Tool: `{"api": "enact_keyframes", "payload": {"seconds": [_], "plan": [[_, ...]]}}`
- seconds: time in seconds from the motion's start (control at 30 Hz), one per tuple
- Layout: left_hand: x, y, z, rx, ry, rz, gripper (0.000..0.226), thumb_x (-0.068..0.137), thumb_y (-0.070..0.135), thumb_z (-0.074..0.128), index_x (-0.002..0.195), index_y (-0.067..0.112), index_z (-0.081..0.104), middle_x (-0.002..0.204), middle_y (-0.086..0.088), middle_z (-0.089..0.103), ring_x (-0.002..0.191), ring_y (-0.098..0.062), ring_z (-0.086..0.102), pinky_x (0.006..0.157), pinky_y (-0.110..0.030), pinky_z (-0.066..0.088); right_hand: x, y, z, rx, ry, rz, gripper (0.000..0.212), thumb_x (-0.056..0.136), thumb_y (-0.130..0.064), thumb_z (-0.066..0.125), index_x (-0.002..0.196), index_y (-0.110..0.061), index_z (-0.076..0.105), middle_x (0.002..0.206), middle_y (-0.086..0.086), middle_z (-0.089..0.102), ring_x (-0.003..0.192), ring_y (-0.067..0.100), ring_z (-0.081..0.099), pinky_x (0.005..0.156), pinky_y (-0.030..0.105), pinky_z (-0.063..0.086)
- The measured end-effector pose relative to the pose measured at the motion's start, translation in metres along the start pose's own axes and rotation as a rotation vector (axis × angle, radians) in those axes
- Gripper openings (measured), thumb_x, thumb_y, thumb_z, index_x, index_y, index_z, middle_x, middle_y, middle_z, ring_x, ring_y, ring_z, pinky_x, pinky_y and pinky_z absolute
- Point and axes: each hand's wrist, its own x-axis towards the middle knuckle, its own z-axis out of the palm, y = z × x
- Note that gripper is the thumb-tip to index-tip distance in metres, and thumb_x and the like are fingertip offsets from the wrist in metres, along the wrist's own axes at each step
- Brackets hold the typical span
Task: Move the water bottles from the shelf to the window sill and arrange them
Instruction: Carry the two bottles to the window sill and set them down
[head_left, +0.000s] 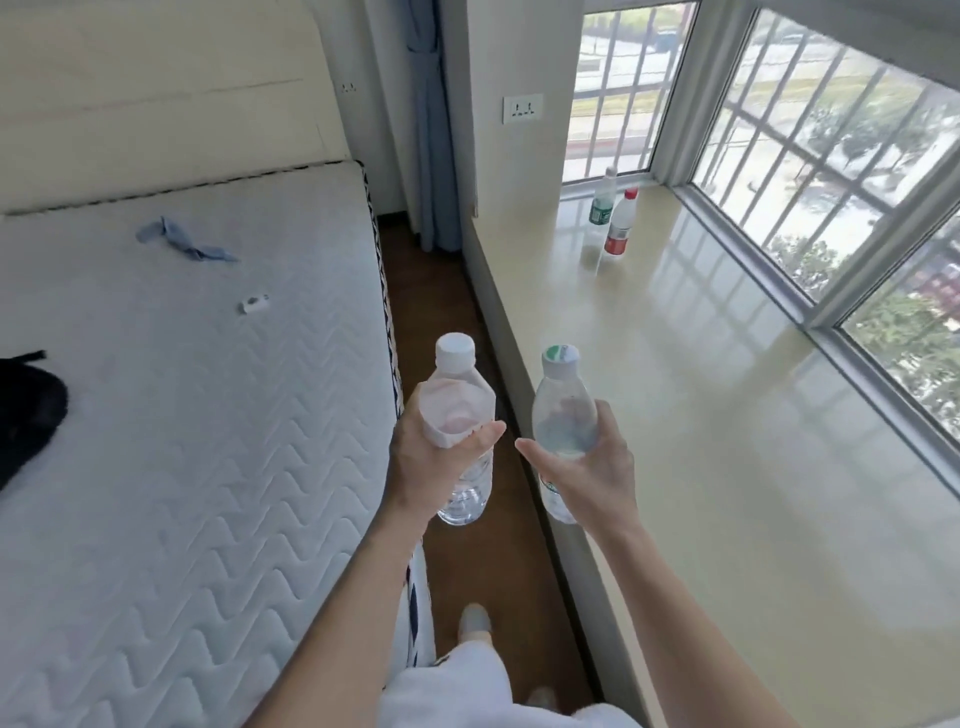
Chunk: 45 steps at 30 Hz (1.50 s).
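Observation:
My left hand (431, 457) grips a clear water bottle with a white cap (457, 395), held upright over the narrow floor strip. My right hand (587, 467) holds a second clear bottle with a grey-green cap (563, 410) at the near edge of the window sill (701, 415). The sill is a wide, glossy cream ledge under the window. At its far end stand two bottles side by side: a green-labelled bottle (602, 200) and a red-capped, red-labelled bottle (621, 223). The shelf is out of sight.
A bare quilted mattress (182, 415) fills the left side, with a blue cloth (182, 241), a small white object (254, 303) and a black item (26, 410) on it. Dark wood floor (447, 291) runs between bed and sill. A curtain (431, 130) hangs ahead.

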Motion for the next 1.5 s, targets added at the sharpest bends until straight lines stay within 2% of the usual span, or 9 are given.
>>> {"api": "enact_keyframes", "payload": {"seconds": [0.1, 0.27, 0.4, 0.57, 0.73, 0.97, 1.2, 1.33, 1.5], "plan": [[0.026, -0.005, 0.0, -0.033, 0.02, -0.013, 0.067, 0.067, 0.046, 0.083, 0.124, 0.034, 0.051, 0.11, 0.021, 0.059, 0.105, 0.004, 0.057, 0.081, -0.007, 0.042, 0.027, 0.001, 0.014, -0.018, -0.039, -0.003, 0.053, 0.066, -0.04, 0.09, 0.1, -0.025, 0.052, 0.091, -0.01, 0.063, 0.083, 0.006, 0.061, 0.062, 0.007, 0.043], [0.094, -0.017, 0.001, -0.092, 0.052, -0.039, 0.064, 0.063, 0.047, 0.08, 0.12, 0.031, 0.056, 0.11, 0.012, 0.065, 0.106, -0.006, 0.061, 0.089, -0.023, 0.049, 0.093, -0.003, 0.046, -0.029, -0.065, -0.033, 0.053, 0.067, -0.042, 0.088, 0.101, -0.025, 0.052, 0.09, -0.013, 0.062, 0.083, 0.006, 0.061, 0.062, 0.01, 0.045], [0.169, -0.025, -0.008, -0.089, 0.078, -0.057, 0.072, 0.059, 0.053, 0.08, 0.123, 0.03, 0.056, 0.114, 0.009, 0.065, 0.111, -0.012, 0.061, 0.094, -0.032, 0.051, 0.158, -0.011, 0.085, -0.053, -0.079, -0.052, 0.053, 0.068, -0.044, 0.088, 0.103, -0.028, 0.051, 0.092, -0.018, 0.058, 0.086, 0.0, 0.059, 0.062, 0.005, 0.043], [0.278, -0.023, -0.032, -0.121, 0.075, -0.052, 0.061, 0.068, 0.035, 0.088, 0.12, 0.031, 0.056, 0.108, 0.016, 0.064, 0.106, -0.004, 0.06, 0.086, -0.019, 0.046, 0.257, -0.038, 0.145, -0.05, -0.085, -0.02, 0.053, 0.068, -0.043, 0.088, 0.103, -0.025, 0.052, 0.09, -0.016, 0.058, 0.085, 0.004, 0.059, 0.065, 0.016, 0.044], [0.377, -0.025, -0.051, -0.106, 0.062, -0.033, 0.057, 0.071, 0.034, 0.087, 0.116, 0.039, 0.052, 0.107, 0.02, 0.061, 0.103, 0.004, 0.058, 0.082, -0.011, 0.043, 0.344, -0.07, 0.199, -0.03, -0.065, -0.016, 0.053, 0.067, -0.044, 0.088, 0.1, -0.025, 0.051, 0.089, -0.013, 0.059, 0.086, 0.016, 0.059, 0.071, 0.03, 0.048], [0.47, -0.04, -0.05, -0.116, 0.041, -0.063, 0.059, 0.065, 0.041, 0.085, 0.117, 0.035, 0.056, 0.106, 0.017, 0.065, 0.102, 0.002, 0.06, 0.087, -0.022, 0.048, 0.418, -0.065, 0.232, -0.025, -0.05, 0.034, 0.055, 0.065, -0.046, 0.088, 0.104, -0.025, 0.055, 0.096, -0.007, 0.064, 0.091, 0.017, 0.063, 0.076, 0.033, 0.054], [0.564, -0.045, -0.032, -0.127, 0.024, -0.058, 0.06, 0.065, 0.038, 0.083, 0.119, 0.03, 0.057, 0.106, 0.015, 0.067, 0.099, 0.003, 0.062, 0.083, -0.018, 0.047, 0.506, -0.058, 0.256, 0.009, -0.036, 0.039, 0.056, 0.067, -0.041, 0.09, 0.11, -0.026, 0.057, 0.1, -0.008, 0.066, 0.093, 0.015, 0.065, 0.078, 0.033, 0.054], [0.633, -0.042, -0.013, -0.109, -0.01, -0.033, 0.059, 0.07, 0.029, 0.088, 0.118, 0.033, 0.054, 0.109, 0.015, 0.064, 0.1, 0.009, 0.059, 0.08, -0.008, 0.046, 0.573, -0.054, 0.268, 0.029, -0.026, 0.044, 0.059, 0.064, -0.049, 0.087, 0.111, -0.029, 0.057, 0.101, -0.008, 0.066, 0.094, 0.017, 0.066, 0.08, 0.041, 0.058], [0.725, -0.022, 0.018, -0.099, -0.08, -0.011, 0.056, 0.071, 0.023, 0.088, 0.111, 0.043, 0.053, 0.107, 0.019, 0.064, 0.099, 0.013, 0.059, 0.076, -0.007, 0.044, 0.667, -0.057, 0.272, 0.057, 0.017, 0.066, 0.066, 0.06, -0.057, 0.084, 0.114, -0.031, 0.055, 0.105, -0.007, 0.066, 0.098, 0.018, 0.066, 0.083, 0.045, 0.059]]}}
